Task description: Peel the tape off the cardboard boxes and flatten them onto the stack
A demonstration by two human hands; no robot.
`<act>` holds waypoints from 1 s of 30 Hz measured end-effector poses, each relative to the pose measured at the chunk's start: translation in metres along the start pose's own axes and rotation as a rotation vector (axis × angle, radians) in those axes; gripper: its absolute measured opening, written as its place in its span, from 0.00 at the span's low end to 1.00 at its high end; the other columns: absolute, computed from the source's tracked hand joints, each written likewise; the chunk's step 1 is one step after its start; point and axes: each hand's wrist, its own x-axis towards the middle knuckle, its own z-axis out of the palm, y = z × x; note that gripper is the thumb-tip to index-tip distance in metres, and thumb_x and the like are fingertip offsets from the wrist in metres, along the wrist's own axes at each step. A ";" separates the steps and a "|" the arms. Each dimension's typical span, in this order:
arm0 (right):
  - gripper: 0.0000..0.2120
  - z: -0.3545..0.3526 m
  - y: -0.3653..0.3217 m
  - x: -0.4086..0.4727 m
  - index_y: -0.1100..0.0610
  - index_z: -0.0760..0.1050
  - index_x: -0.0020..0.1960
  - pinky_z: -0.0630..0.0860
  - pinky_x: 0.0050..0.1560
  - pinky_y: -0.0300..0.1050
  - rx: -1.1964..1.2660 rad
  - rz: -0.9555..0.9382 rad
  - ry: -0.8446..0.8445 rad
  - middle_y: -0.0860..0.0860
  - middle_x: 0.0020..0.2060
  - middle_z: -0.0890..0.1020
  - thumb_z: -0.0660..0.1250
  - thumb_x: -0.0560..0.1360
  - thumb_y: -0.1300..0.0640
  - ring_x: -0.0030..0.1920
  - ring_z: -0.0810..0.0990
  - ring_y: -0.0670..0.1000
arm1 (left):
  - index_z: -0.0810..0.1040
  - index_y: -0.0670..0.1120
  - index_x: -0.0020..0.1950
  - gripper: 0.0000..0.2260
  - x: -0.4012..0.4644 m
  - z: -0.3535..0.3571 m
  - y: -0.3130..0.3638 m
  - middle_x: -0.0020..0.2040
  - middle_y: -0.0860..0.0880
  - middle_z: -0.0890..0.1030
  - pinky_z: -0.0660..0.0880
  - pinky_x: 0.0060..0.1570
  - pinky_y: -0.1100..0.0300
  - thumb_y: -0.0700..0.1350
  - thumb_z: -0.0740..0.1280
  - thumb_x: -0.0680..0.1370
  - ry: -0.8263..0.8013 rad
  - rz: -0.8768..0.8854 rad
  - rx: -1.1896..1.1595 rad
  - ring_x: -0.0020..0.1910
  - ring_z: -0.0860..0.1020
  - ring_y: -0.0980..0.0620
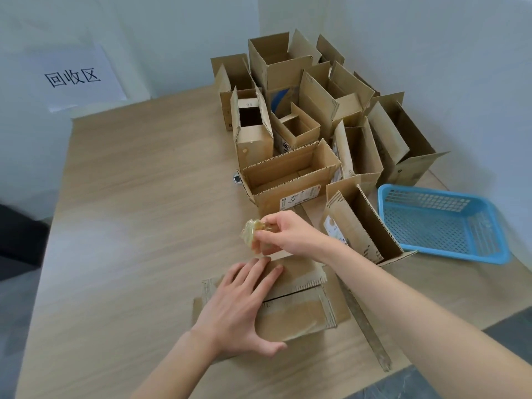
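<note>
A flattened cardboard box [296,315] lies on the wooden table [129,226] near the front edge. My left hand [241,303] presses flat on it with straight, spread fingers. Just above it, my right hand [285,234] pinches a crumpled wad of clear yellowish tape [252,233]. A long strip of peeled tape [365,321] lies on the table at the flattened box's right side. Several open upright cardboard boxes [290,180] stand behind, toward the back right corner.
A blue plastic mesh basket [440,223] sits at the right, beside a small open box [362,226]. A paper sign with printed characters [74,77] hangs on the left wall. White walls close the back and right sides.
</note>
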 end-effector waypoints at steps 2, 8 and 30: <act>0.08 -0.002 0.003 0.004 0.67 0.80 0.54 0.84 0.54 0.53 0.044 0.023 0.147 0.65 0.48 0.85 0.65 0.82 0.63 0.45 0.86 0.53 | 0.56 0.49 0.83 0.57 -0.001 0.001 -0.001 0.79 0.44 0.63 0.55 0.75 0.49 0.81 0.62 0.63 0.002 -0.010 -0.008 0.77 0.64 0.42; 0.09 -0.064 -0.034 -0.001 0.55 0.76 0.62 0.83 0.57 0.48 0.268 -0.019 0.655 0.53 0.54 0.82 0.60 0.85 0.57 0.51 0.84 0.50 | 0.53 0.51 0.83 0.57 -0.002 0.001 -0.004 0.79 0.46 0.62 0.53 0.76 0.50 0.80 0.63 0.62 0.001 -0.043 -0.022 0.78 0.61 0.44; 0.08 -0.229 0.071 -0.133 0.40 0.86 0.50 0.77 0.47 0.46 -0.396 0.244 0.903 0.43 0.41 0.86 0.78 0.71 0.46 0.50 0.84 0.49 | 0.57 0.50 0.83 0.57 0.063 0.000 0.010 0.78 0.46 0.63 0.53 0.75 0.51 0.82 0.62 0.63 0.085 -0.111 -0.059 0.76 0.60 0.46</act>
